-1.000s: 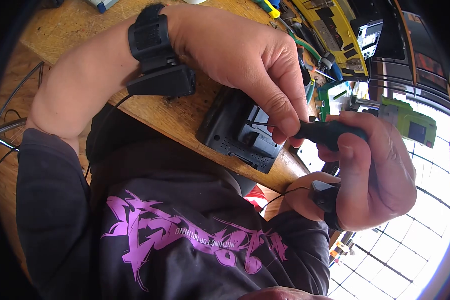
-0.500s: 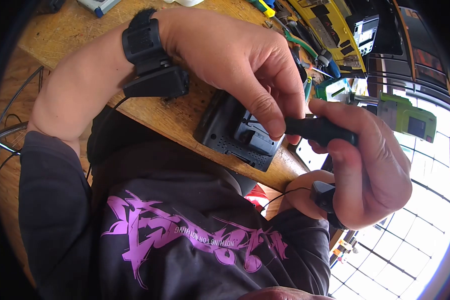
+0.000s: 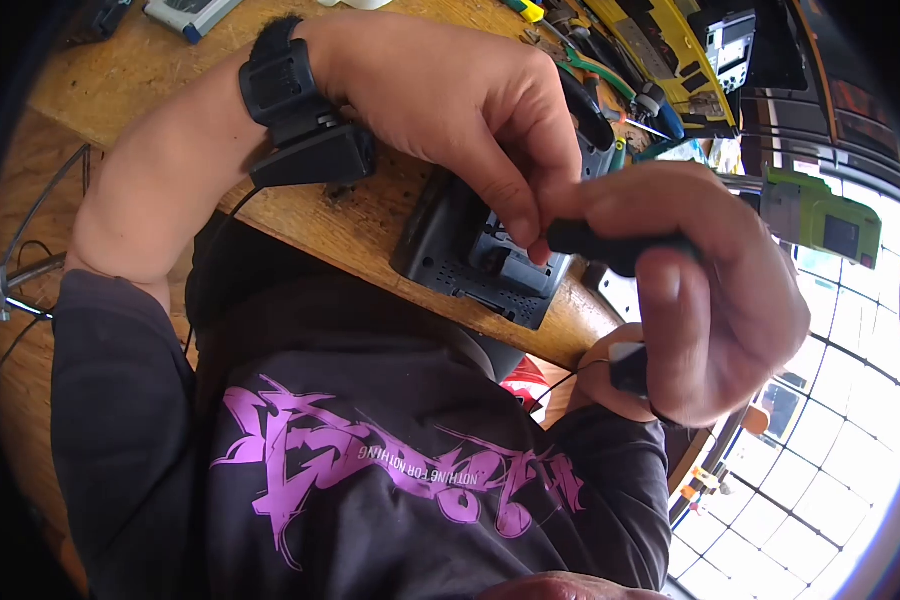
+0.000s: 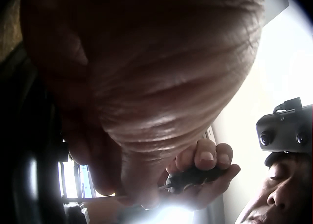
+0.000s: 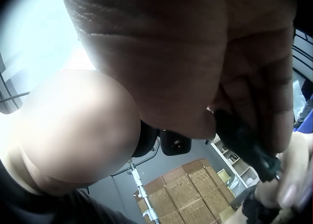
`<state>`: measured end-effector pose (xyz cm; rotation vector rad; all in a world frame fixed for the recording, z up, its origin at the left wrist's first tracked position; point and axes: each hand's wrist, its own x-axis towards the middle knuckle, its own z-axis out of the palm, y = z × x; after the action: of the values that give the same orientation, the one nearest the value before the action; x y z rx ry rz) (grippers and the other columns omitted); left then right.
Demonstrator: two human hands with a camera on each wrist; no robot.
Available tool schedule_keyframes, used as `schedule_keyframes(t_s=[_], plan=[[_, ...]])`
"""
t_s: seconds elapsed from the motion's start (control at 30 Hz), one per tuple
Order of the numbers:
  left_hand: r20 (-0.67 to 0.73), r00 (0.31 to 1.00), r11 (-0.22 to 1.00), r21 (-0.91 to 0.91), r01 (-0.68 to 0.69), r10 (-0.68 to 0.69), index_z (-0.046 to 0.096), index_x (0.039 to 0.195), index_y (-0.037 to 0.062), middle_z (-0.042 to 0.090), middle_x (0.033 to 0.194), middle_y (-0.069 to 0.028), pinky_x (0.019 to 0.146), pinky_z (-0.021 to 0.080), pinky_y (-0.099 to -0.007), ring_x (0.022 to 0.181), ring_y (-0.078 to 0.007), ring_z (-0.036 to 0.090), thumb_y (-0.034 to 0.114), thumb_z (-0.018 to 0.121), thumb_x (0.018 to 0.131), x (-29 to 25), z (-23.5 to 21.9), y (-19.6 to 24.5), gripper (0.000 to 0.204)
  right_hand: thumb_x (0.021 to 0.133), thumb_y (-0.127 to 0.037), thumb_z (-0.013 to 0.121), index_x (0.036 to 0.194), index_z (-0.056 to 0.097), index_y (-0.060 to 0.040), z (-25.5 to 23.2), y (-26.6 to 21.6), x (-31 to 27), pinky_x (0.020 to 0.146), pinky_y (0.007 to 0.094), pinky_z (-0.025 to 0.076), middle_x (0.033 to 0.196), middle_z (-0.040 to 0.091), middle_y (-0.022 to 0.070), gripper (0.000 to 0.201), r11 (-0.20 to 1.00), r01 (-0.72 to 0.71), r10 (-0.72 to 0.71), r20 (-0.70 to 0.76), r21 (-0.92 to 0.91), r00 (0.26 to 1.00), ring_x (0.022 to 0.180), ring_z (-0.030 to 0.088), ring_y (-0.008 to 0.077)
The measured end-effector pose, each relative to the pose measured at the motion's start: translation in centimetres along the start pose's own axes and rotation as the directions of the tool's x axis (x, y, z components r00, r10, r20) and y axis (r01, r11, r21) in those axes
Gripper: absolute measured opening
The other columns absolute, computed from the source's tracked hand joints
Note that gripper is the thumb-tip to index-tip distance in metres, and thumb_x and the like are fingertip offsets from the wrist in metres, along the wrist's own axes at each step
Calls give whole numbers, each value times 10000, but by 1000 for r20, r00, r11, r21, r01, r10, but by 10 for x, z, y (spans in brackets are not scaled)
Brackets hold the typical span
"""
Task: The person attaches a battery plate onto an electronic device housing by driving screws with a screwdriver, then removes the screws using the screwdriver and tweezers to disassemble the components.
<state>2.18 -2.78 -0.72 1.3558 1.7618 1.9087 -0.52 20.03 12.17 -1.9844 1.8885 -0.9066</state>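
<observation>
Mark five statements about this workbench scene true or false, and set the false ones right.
1. The right hand grips the dark screwdriver handle. True.
2. A black device lies on the wooden bench. True.
3. One hand is holding nothing. False: the left hand pinches the thin shaft of the screwdriver.
4. The black device has rows of small holes in its surface. True.
5. The chest lettering is yellow. False: the large print on the dark shirt is purple.
</observation>
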Motion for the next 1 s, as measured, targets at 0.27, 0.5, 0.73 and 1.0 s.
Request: schedule_keyframes(t_s=[0.27, 0.5, 0.73, 1.0], plan=[[-22, 981, 976, -108, 187, -191, 795, 1191, -41, 825, 1030, -76, 930, 587, -264, 975, -107, 751, 84, 793, 997, -1, -2, 1, 231, 1183, -330, 449, 924, 474, -90, 57, 7, -3, 714, 382, 467, 827, 538, 92, 355, 734, -70, 382, -325, 676, 865, 730, 515, 216], [-127, 980, 983, -123, 139, -155, 748, 1165, -45, 789, 1072, -97, 935, 597, -298, 1019, -145, 750, -50, 749, 967, -1, -1, -13, 198, 1204, -383, 320, 829, 408, -148, 78, 4, 0, 651, 375, 341, 735, 434, 23, 451, 627, 79, 391, -401, 775, 829, 639, 345, 179], [-169, 978, 992, 14, 123, -119, 731, 1169, -68, 777, 1079, -95, 936, 588, -303, 1025, -148, 732, -61, 725, 943, -1, 3, -15, 226, 1197, -409, 308, 794, 411, -173, 88, 0, 2, 633, 377, 322, 662, 396, -6, 478, 692, 69, 386, -449, 719, 806, 586, 313, 169], [-148, 987, 990, 122, 75, -57, 738, 1192, -58, 787, 1084, -98, 945, 590, -313, 1032, -156, 741, -26, 755, 938, -1, -1, -16, 257, 1177, -433, 340, 798, 412, -205, 87, 11, 2, 564, 351, 277, 635, 352, -21, 449, 604, 133, 439, -467, 786, 768, 545, 261, 152]])
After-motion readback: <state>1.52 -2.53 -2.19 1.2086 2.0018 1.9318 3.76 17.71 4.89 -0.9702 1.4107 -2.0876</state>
